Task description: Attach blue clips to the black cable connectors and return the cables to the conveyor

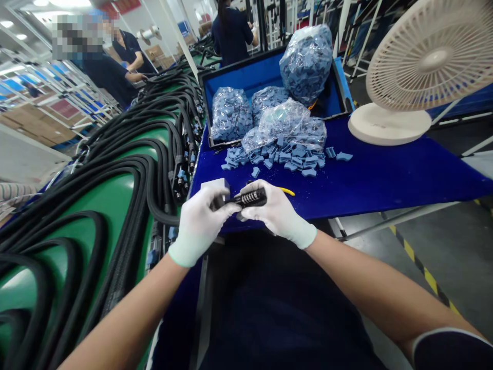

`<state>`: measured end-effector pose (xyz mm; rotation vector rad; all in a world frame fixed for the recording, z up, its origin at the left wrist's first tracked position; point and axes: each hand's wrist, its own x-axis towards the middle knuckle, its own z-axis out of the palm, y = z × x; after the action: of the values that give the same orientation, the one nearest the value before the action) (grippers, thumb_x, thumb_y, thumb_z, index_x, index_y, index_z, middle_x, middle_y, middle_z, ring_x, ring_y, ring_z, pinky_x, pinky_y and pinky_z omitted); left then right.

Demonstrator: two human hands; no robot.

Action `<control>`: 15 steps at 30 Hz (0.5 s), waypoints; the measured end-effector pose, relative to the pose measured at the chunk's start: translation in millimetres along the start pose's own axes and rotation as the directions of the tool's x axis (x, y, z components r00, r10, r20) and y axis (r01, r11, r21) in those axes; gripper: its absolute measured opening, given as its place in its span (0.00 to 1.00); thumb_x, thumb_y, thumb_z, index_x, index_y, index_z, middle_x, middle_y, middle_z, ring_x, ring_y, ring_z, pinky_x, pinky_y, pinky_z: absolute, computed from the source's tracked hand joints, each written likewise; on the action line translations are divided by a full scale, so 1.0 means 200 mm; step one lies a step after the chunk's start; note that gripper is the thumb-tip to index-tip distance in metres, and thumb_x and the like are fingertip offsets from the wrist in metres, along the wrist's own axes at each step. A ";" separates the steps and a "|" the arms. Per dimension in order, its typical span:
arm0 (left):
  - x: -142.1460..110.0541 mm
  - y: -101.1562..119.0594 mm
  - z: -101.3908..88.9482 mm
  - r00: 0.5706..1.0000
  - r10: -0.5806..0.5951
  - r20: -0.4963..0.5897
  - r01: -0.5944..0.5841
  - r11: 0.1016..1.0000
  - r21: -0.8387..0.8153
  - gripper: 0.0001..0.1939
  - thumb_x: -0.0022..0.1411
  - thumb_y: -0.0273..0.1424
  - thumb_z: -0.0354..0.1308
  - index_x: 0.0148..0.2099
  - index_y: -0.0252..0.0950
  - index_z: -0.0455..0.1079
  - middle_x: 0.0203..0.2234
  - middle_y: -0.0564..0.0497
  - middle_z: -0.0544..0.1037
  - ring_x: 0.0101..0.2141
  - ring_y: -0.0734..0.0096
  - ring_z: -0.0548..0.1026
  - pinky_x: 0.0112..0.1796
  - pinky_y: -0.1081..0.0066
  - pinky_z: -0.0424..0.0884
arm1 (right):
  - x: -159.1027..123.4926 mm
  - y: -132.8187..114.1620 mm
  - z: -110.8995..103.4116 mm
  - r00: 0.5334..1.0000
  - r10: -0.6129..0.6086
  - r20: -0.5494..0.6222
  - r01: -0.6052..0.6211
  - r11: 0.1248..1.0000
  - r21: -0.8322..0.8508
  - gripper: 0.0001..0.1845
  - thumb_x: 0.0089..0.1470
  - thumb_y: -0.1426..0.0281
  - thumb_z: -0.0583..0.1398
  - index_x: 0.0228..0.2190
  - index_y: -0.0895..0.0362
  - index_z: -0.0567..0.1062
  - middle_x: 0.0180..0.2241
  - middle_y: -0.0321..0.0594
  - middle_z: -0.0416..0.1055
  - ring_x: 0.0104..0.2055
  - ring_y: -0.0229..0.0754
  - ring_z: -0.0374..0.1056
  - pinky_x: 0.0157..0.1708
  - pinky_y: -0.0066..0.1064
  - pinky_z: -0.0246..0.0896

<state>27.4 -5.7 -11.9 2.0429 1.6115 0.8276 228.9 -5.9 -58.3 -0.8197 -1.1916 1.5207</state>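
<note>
Both hands wear white gloves with pale green cuffs and meet over the near edge of the blue-covered table. Between them lies a black, roughly cylindrical piece (pixel 252 197) with a row of light, coil-like ridges; its exact kind cannot be made out. My left hand (pixel 200 218) is closed, fingertips pinching its thinner left end. My right hand (pixel 281 213) is closed around its thicker right end. A white block (pixel 219 186) stands just behind my left fingers. Behind my right hand a curved yellow part (pixel 287 191) shows, the rest hidden. Loose blue plastic clips (pixel 296 159) lie beyond both hands.
A black-rimmed blue crate (pixel 246 77) holds bags of blue clips (pixel 231 113). A beige fan (pixel 389 123) stands at the right. Thick black hoses (pixel 146 169) loop over a green conveyor (pixel 115 200) on the left. Co-workers (pixel 233 33) stand farther back.
</note>
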 end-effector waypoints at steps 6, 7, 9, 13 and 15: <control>-0.18 -0.07 -0.02 0.931 -0.356 0.085 0.307 0.633 -0.711 0.21 0.69 0.51 0.55 0.45 0.40 0.76 0.34 0.46 0.80 0.35 0.59 0.80 0.39 0.59 0.79 | -0.03 0.05 0.04 0.973 -0.064 0.221 0.123 0.957 -0.264 0.24 0.50 0.68 0.70 0.50 0.53 0.75 0.49 0.42 0.78 0.47 0.48 0.77 0.49 0.43 0.75; -0.17 -0.10 -0.05 0.916 -0.401 0.021 0.254 0.538 -0.804 0.17 0.69 0.48 0.57 0.45 0.42 0.75 0.35 0.48 0.79 0.35 0.62 0.79 0.40 0.60 0.79 | 0.01 0.05 0.01 0.920 -0.056 0.389 0.217 0.897 -0.384 0.23 0.51 0.70 0.70 0.50 0.54 0.77 0.50 0.42 0.78 0.50 0.49 0.76 0.51 0.42 0.73; -0.11 -0.14 -0.11 0.888 -0.444 -0.119 0.123 0.480 -0.869 0.09 0.65 0.40 0.64 0.44 0.44 0.73 0.33 0.53 0.76 0.32 0.71 0.76 0.38 0.67 0.77 | 0.14 0.03 -0.06 0.818 -0.065 0.572 0.455 0.682 -0.573 0.18 0.55 0.74 0.65 0.49 0.56 0.80 0.54 0.45 0.77 0.56 0.49 0.73 0.57 0.42 0.69; 0.06 -0.17 -0.23 0.902 -0.330 -0.279 -0.032 0.594 -0.804 0.12 0.61 0.35 0.70 0.43 0.40 0.71 0.24 0.58 0.65 0.23 0.80 0.64 0.25 0.75 0.67 | 0.51 -0.01 -0.23 0.924 0.037 0.380 0.382 -0.078 -0.921 0.19 0.59 0.81 0.56 0.48 0.63 0.81 0.55 0.59 0.75 0.56 0.58 0.72 0.55 0.46 0.66; 0.16 -0.16 -0.26 0.910 -0.258 -0.324 -0.078 0.662 -0.745 0.14 0.61 0.38 0.70 0.42 0.39 0.70 0.21 0.60 0.59 0.20 0.81 0.59 0.22 0.76 0.62 | 0.64 -0.02 -0.26 0.918 0.164 0.362 0.393 -0.244 -0.887 0.18 0.60 0.80 0.56 0.45 0.63 0.83 0.49 0.60 0.78 0.51 0.58 0.75 0.51 0.44 0.67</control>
<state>-25.6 32.0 11.5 1.2197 1.2062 1.6363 241.9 131.9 -61.0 -1.3477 -2.8343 -0.0112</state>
